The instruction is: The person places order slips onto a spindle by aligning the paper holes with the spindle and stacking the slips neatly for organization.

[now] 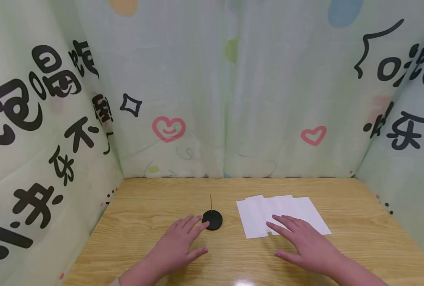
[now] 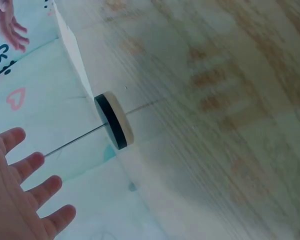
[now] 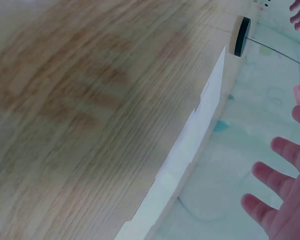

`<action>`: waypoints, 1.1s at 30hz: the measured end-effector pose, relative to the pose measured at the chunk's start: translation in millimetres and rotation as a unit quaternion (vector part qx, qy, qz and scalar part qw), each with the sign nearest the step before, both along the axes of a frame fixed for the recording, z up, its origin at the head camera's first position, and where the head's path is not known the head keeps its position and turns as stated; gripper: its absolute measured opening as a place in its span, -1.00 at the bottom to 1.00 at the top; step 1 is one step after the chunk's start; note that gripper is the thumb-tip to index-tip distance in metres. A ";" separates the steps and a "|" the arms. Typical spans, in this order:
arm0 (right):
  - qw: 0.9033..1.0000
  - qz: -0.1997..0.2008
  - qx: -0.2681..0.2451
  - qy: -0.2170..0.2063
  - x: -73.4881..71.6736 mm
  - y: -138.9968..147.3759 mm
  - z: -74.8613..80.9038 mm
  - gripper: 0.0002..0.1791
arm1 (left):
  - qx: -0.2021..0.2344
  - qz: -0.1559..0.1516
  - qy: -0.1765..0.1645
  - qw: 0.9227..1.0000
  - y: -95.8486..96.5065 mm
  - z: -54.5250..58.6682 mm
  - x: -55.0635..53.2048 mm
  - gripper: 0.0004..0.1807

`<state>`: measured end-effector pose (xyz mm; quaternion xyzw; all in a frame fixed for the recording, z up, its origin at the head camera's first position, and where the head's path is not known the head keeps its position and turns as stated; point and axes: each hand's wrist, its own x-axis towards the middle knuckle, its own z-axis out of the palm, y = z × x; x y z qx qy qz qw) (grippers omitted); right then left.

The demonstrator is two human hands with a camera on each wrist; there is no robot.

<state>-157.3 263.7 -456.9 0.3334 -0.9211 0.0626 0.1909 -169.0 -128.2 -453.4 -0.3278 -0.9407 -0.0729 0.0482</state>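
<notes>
A round black base (image 1: 213,220) with a thin upright metal rod (image 1: 211,201) stands on the wooden table, left of several overlapping white paper sheets (image 1: 251,218). My left hand (image 1: 177,244) hovers just in front of the base, fingers spread and relaxed, holding nothing; in the head view its fingertips overlap the base's edge. In the left wrist view the disc (image 2: 111,121) and rod appear beyond the fingers. Over the near edge of the sheets is my right hand (image 1: 304,242), its fingers apart and palm down with nothing in them. The right wrist view shows the sheets (image 3: 185,150) lying flat.
The wooden table (image 1: 154,194) is bounded by a pale curtain (image 1: 197,79) at the back and on both sides. Black characters and pink hearts are printed on it. Light reflects off the table's front edge.
</notes>
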 end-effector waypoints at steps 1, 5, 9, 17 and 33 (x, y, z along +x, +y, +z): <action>1.000 -0.001 0.000 -0.007 -1.0 -0.1 0.0 -0.20 | 0.003 0.003 -0.008 1.000 0.7 0.4 -0.5 -0.31; 0.999 -0.006 -0.002 -0.040 -5.9 0.0 1.7 -0.27 | 0.016 0.010 -0.032 0.999 3.3 2.3 -2.8 -0.33; 0.997 -0.014 0.003 -0.072 -11.0 1.0 4.6 -0.32 | 0.031 0.017 -0.034 0.999 3.9 1.2 -6.6 -0.34; 0.990 -0.044 -0.010 -0.136 -23.6 3.3 8.5 -0.38 | 0.045 0.065 -0.082 0.993 7.0 -1.8 -19.0 -0.31; 0.979 -0.064 -0.006 -0.196 -56.8 1.8 2.8 -0.35 | 0.124 0.130 -0.180 0.967 9.4 -15.6 -43.7 -0.33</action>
